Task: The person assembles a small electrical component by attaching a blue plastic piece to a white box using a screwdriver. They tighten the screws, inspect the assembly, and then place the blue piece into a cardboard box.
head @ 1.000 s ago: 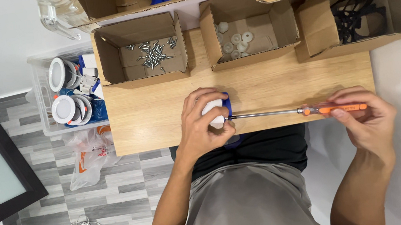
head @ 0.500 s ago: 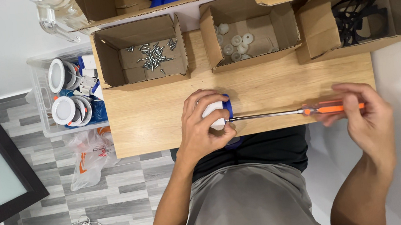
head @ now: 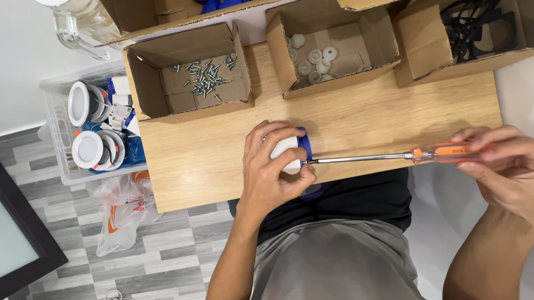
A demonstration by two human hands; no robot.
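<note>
Gripping a small white-and-blue plastic part [head: 290,153] at centre frame, my left hand [head: 269,169] steadies it while my right hand [head: 513,167] pinches the orange-handled long-shaft screwdriver [head: 406,154] at right, tip touching the part.

A light wooden desk [head: 369,116] fills the frame's middle. Along its upper edge sit three open cardboard boxes: the left box [head: 141,84] holds screws, the middle box [head: 379,35] white round parts, the right box [head: 419,51] black pieces.

The person wore a black top [head: 352,200] nearest the light wooden tabletop [head: 356,121] and grey shorts [head: 333,275] below it; both forearms were bare, sleeveless, without rings or watch.
</note>
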